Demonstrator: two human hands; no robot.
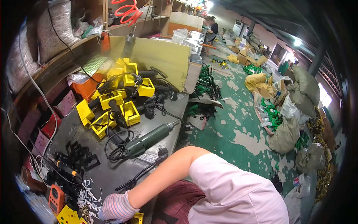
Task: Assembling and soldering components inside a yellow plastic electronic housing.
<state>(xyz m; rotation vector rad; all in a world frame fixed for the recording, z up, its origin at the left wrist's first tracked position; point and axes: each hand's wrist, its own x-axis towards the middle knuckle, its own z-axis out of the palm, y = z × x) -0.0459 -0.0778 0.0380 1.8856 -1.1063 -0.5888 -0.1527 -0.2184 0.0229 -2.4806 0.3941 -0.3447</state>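
Observation:
My right hand (pixel 117 209), in a striped knit glove, is at the lower left edge of the picture. It is beside a heap of small white pin-like pieces (pixel 88 196) and small brass-coloured screws (pixel 85 213). Its fingers are mostly hidden, so I cannot make out what they hold. Part of a yellow box-shaped piece (pixel 139 218) shows just right of the glove. Left of it lies a yellow plate with holes (pixel 69 215). My left hand is out of the picture.
A dark green electric screwdriver (pixel 149 140) lies on the grey bench (pixel 164 115). Beyond it are yellow housings with black cords (pixel 130 112). Black frames (pixel 82 156) and an orange meter (pixel 56 199) are at left. A red coiled hose (pixel 128 13) hangs above. Sacks (pixel 285 136) line the floor.

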